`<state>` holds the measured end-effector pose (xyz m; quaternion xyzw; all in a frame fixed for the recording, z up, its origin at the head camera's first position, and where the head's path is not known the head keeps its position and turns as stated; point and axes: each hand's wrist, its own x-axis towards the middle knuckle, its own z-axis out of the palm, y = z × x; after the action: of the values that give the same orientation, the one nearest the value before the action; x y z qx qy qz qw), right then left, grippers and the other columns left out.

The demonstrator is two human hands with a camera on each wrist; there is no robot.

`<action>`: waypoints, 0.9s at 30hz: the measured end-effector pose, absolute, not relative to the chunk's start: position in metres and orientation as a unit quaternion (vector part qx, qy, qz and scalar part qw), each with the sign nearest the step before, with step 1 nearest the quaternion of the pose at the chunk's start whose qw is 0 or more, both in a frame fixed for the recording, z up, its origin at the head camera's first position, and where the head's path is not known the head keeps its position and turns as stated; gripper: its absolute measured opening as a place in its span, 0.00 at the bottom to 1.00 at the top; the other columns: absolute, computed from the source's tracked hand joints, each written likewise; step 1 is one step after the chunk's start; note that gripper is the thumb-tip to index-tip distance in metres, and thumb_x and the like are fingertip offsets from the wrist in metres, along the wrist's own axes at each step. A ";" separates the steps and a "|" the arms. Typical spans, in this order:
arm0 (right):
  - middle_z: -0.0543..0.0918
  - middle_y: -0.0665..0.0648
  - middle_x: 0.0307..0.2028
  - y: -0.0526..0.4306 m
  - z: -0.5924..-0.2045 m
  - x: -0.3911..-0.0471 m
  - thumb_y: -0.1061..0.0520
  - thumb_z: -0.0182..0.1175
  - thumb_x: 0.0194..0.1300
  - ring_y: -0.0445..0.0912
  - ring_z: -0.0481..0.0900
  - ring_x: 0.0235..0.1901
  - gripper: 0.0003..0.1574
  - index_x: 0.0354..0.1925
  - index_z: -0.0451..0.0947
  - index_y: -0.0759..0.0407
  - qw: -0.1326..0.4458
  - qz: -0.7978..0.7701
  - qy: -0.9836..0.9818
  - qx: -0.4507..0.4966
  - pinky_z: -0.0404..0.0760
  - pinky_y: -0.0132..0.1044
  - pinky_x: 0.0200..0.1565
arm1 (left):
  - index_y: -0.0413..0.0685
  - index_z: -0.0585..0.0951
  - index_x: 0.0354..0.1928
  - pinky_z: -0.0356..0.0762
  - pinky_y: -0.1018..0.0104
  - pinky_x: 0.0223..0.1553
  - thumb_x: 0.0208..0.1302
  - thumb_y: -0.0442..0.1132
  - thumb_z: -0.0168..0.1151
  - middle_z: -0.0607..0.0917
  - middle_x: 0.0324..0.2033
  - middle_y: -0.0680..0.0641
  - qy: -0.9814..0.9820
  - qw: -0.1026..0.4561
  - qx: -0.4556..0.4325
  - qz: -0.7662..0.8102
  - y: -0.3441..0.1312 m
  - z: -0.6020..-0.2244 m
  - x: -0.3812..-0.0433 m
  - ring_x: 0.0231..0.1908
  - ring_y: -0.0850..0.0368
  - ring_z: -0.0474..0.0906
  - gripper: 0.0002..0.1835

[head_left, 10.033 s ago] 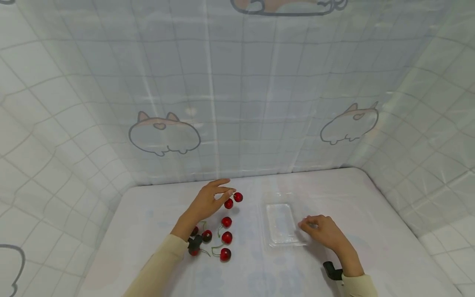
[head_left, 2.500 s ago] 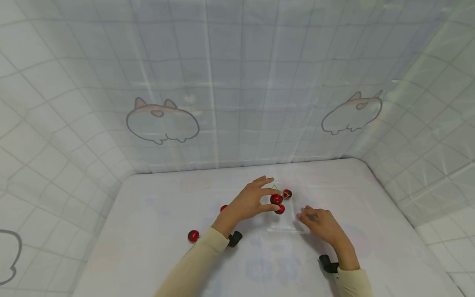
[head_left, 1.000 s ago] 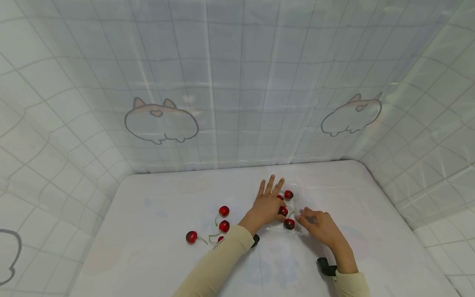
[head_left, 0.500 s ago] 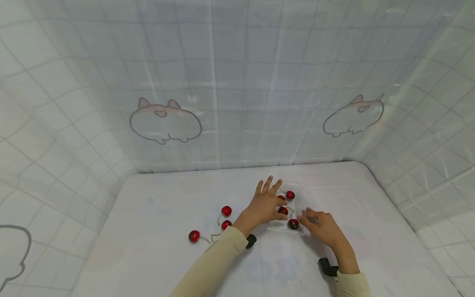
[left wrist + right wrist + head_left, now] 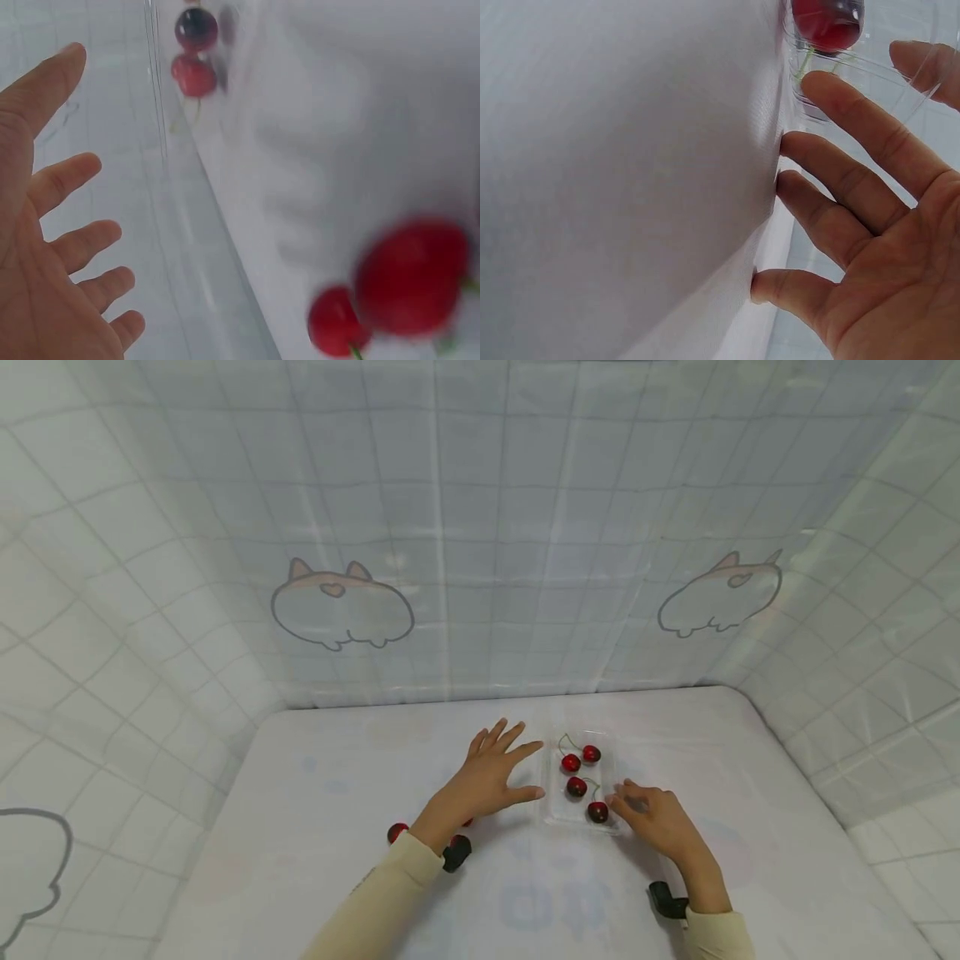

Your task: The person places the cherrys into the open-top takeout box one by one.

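My left hand point(image 5: 483, 777) hovers left of a clear plastic box point(image 5: 551, 810), fingers spread, holding nothing. Several dark red cherries with green stems lie in the box, among them a front cherry point(image 5: 597, 812) beside my right fingertips. My right hand point(image 5: 660, 821) is at the box's right side, its thumb and forefinger at the rim. In the right wrist view, the clear wall runs between that thumb point(image 5: 926, 66) and forefinger point(image 5: 855, 112), while the other fingertips touch the cloth. More cherries point(image 5: 398, 833) lie on the cloth, partly hidden by my left arm; two large cherries point(image 5: 412, 277) show in the left wrist view.
A white cloth point(image 5: 525, 893) covers the table. Behind it and on both sides hang pale grid-patterned curtains point(image 5: 480, 610) with cartoon animals. Black camera mounts point(image 5: 456, 853) stick out at both wrists.
Over ten seconds, cherries have gone from the cloth into the box. In the last half second my left hand has let go and drawn back left. My right hand has stayed at the box.
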<state>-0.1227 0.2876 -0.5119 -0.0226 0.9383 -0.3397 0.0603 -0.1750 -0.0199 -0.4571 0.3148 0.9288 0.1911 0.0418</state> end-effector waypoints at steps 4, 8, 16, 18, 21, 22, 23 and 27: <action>0.74 0.71 0.64 0.289 -0.511 -0.123 0.36 0.57 0.72 0.70 0.66 0.66 0.35 0.57 0.82 0.64 0.062 -0.341 0.938 -0.023 0.64 0.67 0.63 | 0.64 0.63 0.77 0.35 0.40 0.73 0.66 0.69 0.58 0.52 0.78 0.46 0.933 0.032 0.297 0.200 -0.044 -0.459 -0.174 0.78 0.43 0.37 0.42; 0.73 0.71 0.64 0.288 -0.511 -0.123 0.37 0.57 0.73 0.69 0.66 0.66 0.35 0.57 0.82 0.64 0.064 -0.344 0.937 -0.024 0.64 0.67 0.63 | 0.61 0.64 0.77 0.36 0.38 0.72 0.66 0.68 0.59 0.54 0.78 0.44 0.935 0.021 0.278 0.217 -0.067 -0.461 -0.171 0.77 0.41 0.39 0.42; 0.73 0.71 0.64 0.287 -0.510 -0.122 0.36 0.57 0.72 0.69 0.66 0.66 0.36 0.58 0.82 0.65 0.062 -0.354 0.933 -0.030 0.65 0.66 0.63 | 0.55 0.64 0.77 0.33 0.39 0.72 0.67 0.67 0.59 0.53 0.78 0.43 0.941 0.018 0.242 0.235 -0.104 -0.466 -0.170 0.77 0.41 0.39 0.42; 0.73 0.71 0.64 0.287 -0.509 -0.121 0.36 0.58 0.72 0.69 0.67 0.66 0.36 0.58 0.82 0.65 0.060 -0.356 0.932 -0.030 0.65 0.66 0.63 | 0.54 0.64 0.77 0.33 0.39 0.72 0.67 0.66 0.59 0.53 0.78 0.43 0.943 0.016 0.235 0.234 -0.112 -0.467 -0.170 0.77 0.41 0.38 0.42; 0.74 0.71 0.64 0.287 -0.509 -0.122 0.37 0.58 0.72 0.68 0.68 0.65 0.35 0.57 0.82 0.65 0.058 -0.357 0.932 -0.030 0.65 0.67 0.62 | 0.52 0.65 0.76 0.34 0.38 0.72 0.67 0.64 0.61 0.54 0.78 0.41 0.946 0.010 0.225 0.233 -0.123 -0.468 -0.170 0.77 0.39 0.39 0.42; 0.74 0.70 0.64 0.287 -0.509 -0.122 0.37 0.58 0.72 0.68 0.68 0.65 0.35 0.57 0.82 0.65 0.059 -0.358 0.932 -0.029 0.65 0.66 0.63 | 0.51 0.65 0.76 0.34 0.37 0.72 0.67 0.64 0.62 0.54 0.78 0.41 0.947 0.009 0.222 0.234 -0.126 -0.468 -0.169 0.77 0.38 0.39 0.42; 0.74 0.70 0.64 0.287 -0.509 -0.122 0.37 0.58 0.72 0.68 0.68 0.65 0.35 0.57 0.82 0.65 0.059 -0.358 0.931 -0.028 0.65 0.67 0.63 | 0.51 0.65 0.76 0.34 0.37 0.72 0.67 0.63 0.62 0.54 0.77 0.40 0.947 0.007 0.218 0.236 -0.129 -0.468 -0.169 0.77 0.37 0.40 0.42; 0.74 0.70 0.64 0.288 -0.511 -0.123 0.36 0.58 0.72 0.69 0.67 0.66 0.35 0.58 0.82 0.64 0.063 -0.355 0.932 -0.026 0.65 0.67 0.63 | 0.49 0.66 0.75 0.34 0.36 0.71 0.66 0.62 0.64 0.55 0.77 0.40 0.949 0.003 0.198 0.244 -0.141 -0.470 -0.169 0.77 0.37 0.40 0.42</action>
<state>-0.1231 0.2877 -0.5108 -0.0261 0.9324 -0.3551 0.0625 -0.1687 -0.1408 -0.4702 0.1982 0.9492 0.2443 0.0027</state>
